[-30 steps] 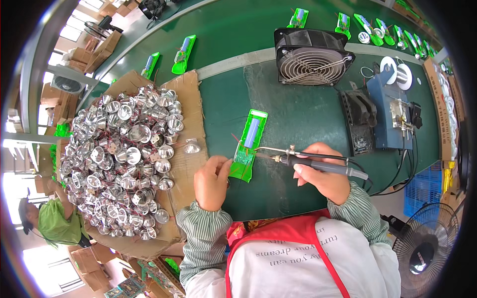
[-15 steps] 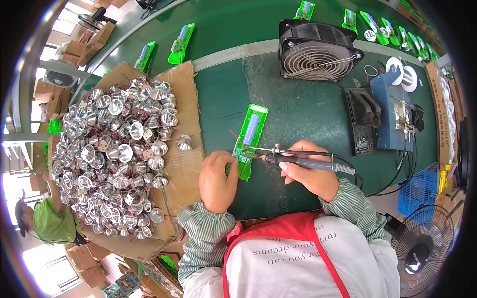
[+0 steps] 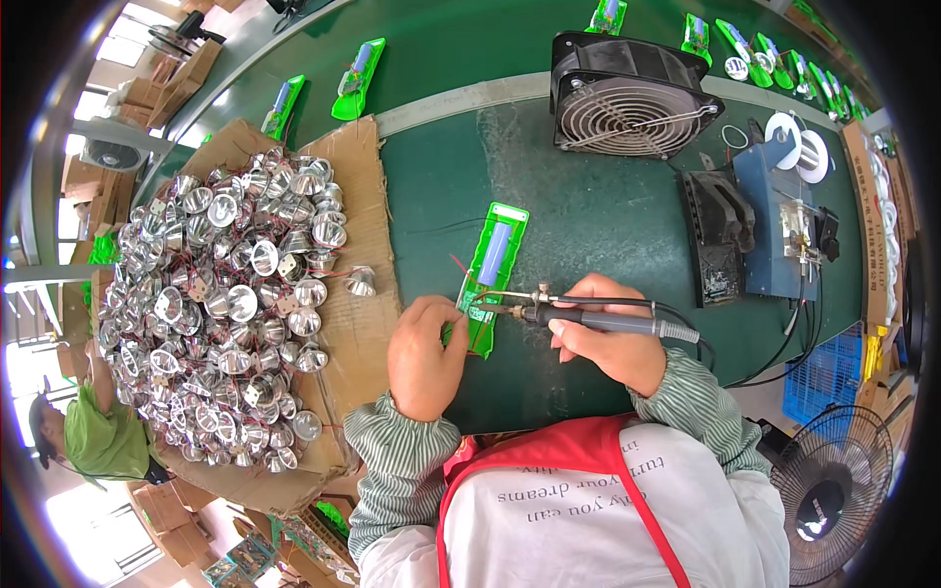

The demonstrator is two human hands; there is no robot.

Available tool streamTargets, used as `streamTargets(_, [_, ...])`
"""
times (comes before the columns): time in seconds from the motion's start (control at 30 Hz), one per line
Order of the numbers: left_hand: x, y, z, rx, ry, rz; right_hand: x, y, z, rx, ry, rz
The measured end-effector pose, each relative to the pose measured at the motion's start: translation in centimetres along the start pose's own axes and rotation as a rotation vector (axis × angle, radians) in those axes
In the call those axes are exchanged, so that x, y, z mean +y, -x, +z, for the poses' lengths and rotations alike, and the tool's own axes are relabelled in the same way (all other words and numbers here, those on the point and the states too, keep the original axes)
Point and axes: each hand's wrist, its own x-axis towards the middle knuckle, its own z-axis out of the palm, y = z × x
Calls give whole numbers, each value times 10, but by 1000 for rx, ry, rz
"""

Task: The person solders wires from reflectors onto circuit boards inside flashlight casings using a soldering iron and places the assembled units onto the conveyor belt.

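On the green bench mat lies a bright green plastic housing (image 3: 507, 263) with a blue cylindrical battery (image 3: 496, 253) in its far half and a small green circuit board (image 3: 477, 312) in its near half. My right hand (image 3: 615, 335) grips a soldering iron (image 3: 610, 322) with a thin feed tube along it; the tip is at the board. Pinched closed at the board's left edge is my left hand (image 3: 428, 355); what its fingertips hold is too small to make out. A thin red wire (image 3: 457, 263) sticks up from the housing's left side.
A heap of silver reflector cups (image 3: 225, 294) with wires covers cardboard (image 3: 355, 206) at left. A square black fan (image 3: 632, 108) stands at the back. Right are a black iron stand (image 3: 714, 235) and a blue solder feeder (image 3: 774, 220). More green housings (image 3: 359, 78) line the far strip.
The iron's tip stays at the board. My left hand has shifted very slightly left. The whole view has moved a little.
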Motion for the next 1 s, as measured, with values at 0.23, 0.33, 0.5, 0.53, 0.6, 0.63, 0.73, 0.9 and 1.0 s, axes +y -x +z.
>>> streamTargets(0.23, [2,0,-1,-8,23,-4,-9,8,-6,34,-32,7])
streamTargets(0.33, [2,0,-1,2,7,11,-9,13,-7,53,-13,-28])
streamTargets(0.5, [5,5,-13,-42,66,-10,-11,19,-13,63,-42,-11])
streamTargets(0.53, [5,6,-17,-41,121,18,-12,20,-14,57,-52,0])
streamTargets(0.6, [0,12,-25,-67,101,61,-10,21,-19,53,-52,-12])
streamTargets(0.63, [0,17,-29,-68,73,98,-9,21,-19,38,-51,-22])
streamTargets(0.73, [3,20,-24,-56,75,69,-10,21,-15,38,-112,0])
streamTargets(0.9, [-3,15,-7,25,166,-51,-11,19,-9,27,-50,-1])
streamTargets(1.0, [-7,12,-1,7,117,-10,-8,19,-9,21,-30,-2])
